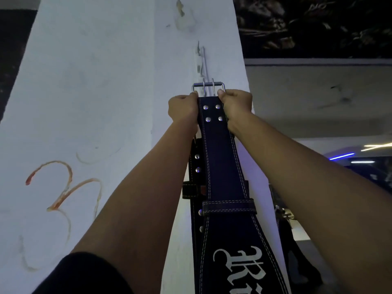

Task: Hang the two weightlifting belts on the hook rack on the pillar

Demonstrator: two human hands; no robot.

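Overhead, white scuffed pillar (95,85), both hands gripping belt (220,166).

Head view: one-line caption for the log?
Both hands, left and right, lift a belt by its buckle toward the pillar rack.

Head camera looks steeply up, close against the pillar (95,81)

Open air right of pillar (95,81) | hook rack (201,60) just above buckle (208,87) | second belt (196,166) crowds wall behind front belt (220,166)
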